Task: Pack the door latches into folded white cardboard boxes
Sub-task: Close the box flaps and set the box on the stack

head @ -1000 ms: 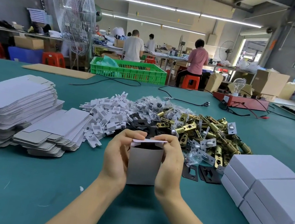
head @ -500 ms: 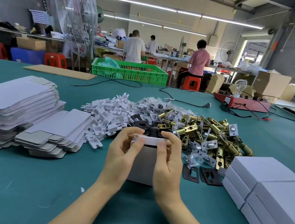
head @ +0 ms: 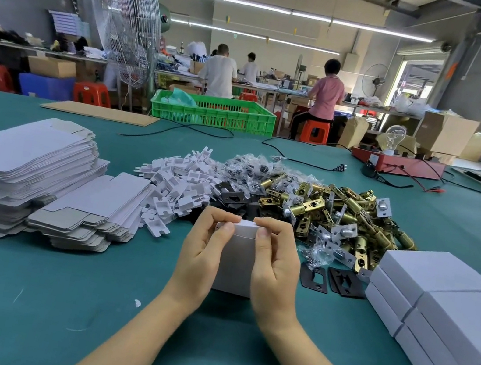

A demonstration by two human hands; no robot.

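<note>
Centre of the green table (head: 21,288): one white cardboard box (head: 236,265) stands upright, gripped by left hand (head: 203,259) and right hand (head: 277,269), curled fingers and thumbs pressing the top flap down. Behind it, blocking reach: heap of brass door latches (head: 340,212), pile of white plastic inserts (head: 180,188), black strike plates (head: 329,280), two lying just right of the box. Left: two stacks of flat box blanks (head: 27,164). Right: stacked closed boxes (head: 437,300), count unclear. Three people (head: 220,72) work at the back.

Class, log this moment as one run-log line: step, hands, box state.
step: closing top flap | left hand and right hand: both grip white box | box: upright on green table, flap down
</note>
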